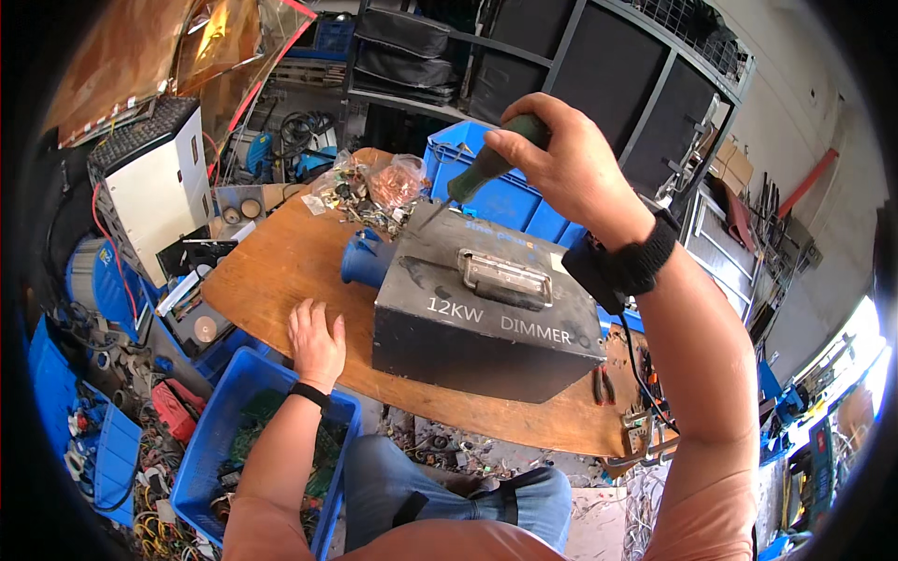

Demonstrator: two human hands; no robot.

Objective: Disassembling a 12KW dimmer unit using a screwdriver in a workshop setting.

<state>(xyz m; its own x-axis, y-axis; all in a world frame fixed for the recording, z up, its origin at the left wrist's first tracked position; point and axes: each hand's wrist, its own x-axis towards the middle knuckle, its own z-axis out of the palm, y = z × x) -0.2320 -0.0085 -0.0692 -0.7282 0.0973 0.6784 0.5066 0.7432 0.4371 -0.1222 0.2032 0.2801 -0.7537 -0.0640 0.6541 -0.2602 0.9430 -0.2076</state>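
Right hand [561,154] gripped a green screwdriver [482,176], upper centre, tip hard to distinguish against the black box [468,323] mid-frame, left hand [318,348] spread on the table [271,257], palm hidden, 1 forearm [278,453] covered part of the lower-left crate [213,430]

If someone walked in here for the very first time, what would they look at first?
Probably the big black metal box with a handle on top, sitting in the middle on the wooden table. Next, the right grip, holding a green-handled screwdriver that points down at the box's far left corner. Then perhaps the bright blue crate at the lower left, beside the person's leg.
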